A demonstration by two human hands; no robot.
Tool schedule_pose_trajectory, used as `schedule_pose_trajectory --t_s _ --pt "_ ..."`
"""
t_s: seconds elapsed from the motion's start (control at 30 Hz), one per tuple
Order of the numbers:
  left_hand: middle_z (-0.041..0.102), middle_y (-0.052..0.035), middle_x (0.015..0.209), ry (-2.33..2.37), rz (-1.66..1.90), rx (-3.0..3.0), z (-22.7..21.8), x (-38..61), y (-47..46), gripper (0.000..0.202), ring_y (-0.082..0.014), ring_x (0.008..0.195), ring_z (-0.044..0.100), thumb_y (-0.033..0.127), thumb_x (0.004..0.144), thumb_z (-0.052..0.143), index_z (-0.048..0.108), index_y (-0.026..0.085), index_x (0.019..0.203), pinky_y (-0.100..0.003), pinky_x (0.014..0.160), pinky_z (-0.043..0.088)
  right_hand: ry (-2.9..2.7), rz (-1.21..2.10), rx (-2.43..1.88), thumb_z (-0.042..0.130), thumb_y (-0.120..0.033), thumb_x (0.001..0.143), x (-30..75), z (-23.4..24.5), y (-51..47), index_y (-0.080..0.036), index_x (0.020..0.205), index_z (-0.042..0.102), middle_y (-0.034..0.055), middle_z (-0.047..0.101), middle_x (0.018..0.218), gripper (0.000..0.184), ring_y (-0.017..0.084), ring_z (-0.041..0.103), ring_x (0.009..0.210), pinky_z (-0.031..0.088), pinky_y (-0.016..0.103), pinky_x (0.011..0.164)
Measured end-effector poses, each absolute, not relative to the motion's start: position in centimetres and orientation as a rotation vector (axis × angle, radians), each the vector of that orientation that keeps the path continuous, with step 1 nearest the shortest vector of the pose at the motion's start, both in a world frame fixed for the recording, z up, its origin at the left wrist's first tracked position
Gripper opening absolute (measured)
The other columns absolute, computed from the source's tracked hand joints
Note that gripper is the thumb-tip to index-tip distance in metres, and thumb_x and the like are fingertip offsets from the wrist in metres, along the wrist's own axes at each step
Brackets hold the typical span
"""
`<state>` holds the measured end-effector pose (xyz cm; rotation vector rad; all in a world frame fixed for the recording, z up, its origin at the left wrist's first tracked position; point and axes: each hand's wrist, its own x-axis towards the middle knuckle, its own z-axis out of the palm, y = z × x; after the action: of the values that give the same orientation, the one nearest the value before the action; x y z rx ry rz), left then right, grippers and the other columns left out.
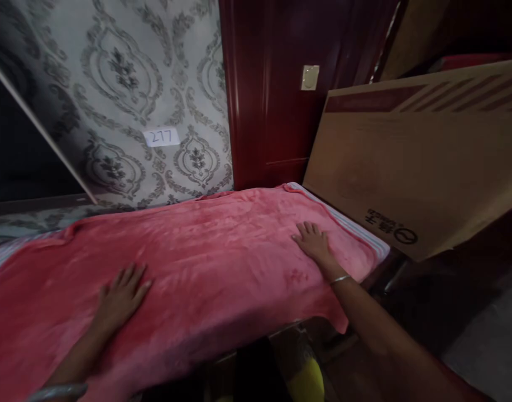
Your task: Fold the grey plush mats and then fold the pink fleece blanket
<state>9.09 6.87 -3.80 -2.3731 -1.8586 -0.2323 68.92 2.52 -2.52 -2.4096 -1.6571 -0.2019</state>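
Observation:
A pink plush blanket [214, 251] lies spread over a long, narrow surface, with its front edge hanging down. My left hand [120, 296] rests palm down on the left part of the blanket, fingers spread. Farther right, my right hand [313, 243] lies flat on the blanket near its right end, fingers apart. Neither hand holds anything. A striped white and blue cloth [364, 231] shows from under the blanket along the right end. Faint wrinkles run across the blanket's middle.
A large cardboard box [415, 151] leans close by the right end. Behind stand a patterned wall [125, 100] with a paper label marked 277 [161, 137] and a dark red door panel [268, 95]. A dark screen-like panel [21, 139] is at left. Something yellow [308, 382] shows below.

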Motion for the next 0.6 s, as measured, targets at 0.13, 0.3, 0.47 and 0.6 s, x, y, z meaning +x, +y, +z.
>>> schedule_pose_trajectory --t_s 0.13,0.3,0.47,0.6 --pt "0.050 -0.0120 0.155 -2.033 -0.082 -2.348 -3.8 11.0 5.7 0.071 -0.0291 0.149 0.038 0.048 0.092 0.034 0.037 0.019 0.158 -0.052 0.121 0.028 -1.678 -0.165 -2.498 0.036 -0.049 0.105 69.9 -5.0 2.3 -0.023 0.155 0.042 0.0138 0.036 0.163 0.057 0.037 0.036 0.145 0.033 0.061 0.112" --pt "0.036 -0.0130 0.164 -2.040 -0.104 -2.240 -3.8 11.1 5.0 0.069 -0.0313 0.154 0.026 0.043 0.094 0.030 0.041 0.015 0.156 -0.056 0.122 0.026 -1.698 -0.226 -2.478 0.032 -0.049 0.103 71.2 -6.9 2.9 -0.024 0.155 0.043 0.0131 0.036 0.163 0.058 0.037 0.038 0.145 0.035 0.063 0.110" --pt "0.033 -0.0086 0.165 -2.011 -0.112 -2.217 -4.3 10.6 5.2 0.067 -0.0341 0.153 0.029 0.046 0.094 0.037 0.041 0.024 0.157 -0.058 0.118 0.032 -1.710 -0.296 -2.396 0.029 -0.053 0.098 72.2 -8.9 3.0 -0.023 0.152 0.048 0.0141 0.040 0.161 0.064 0.040 0.040 0.143 0.038 0.066 0.106" --pt "0.032 -0.0085 0.165 -2.023 -0.101 -2.218 -4.4 10.4 4.9 0.067 -0.0334 0.153 0.027 0.048 0.095 0.037 0.039 0.024 0.157 -0.058 0.119 0.031 -1.679 -0.320 -2.315 0.025 -0.059 0.094 72.8 -10.0 3.0 -0.022 0.149 0.051 0.0155 0.045 0.157 0.071 0.043 0.044 0.139 0.040 0.069 0.102"
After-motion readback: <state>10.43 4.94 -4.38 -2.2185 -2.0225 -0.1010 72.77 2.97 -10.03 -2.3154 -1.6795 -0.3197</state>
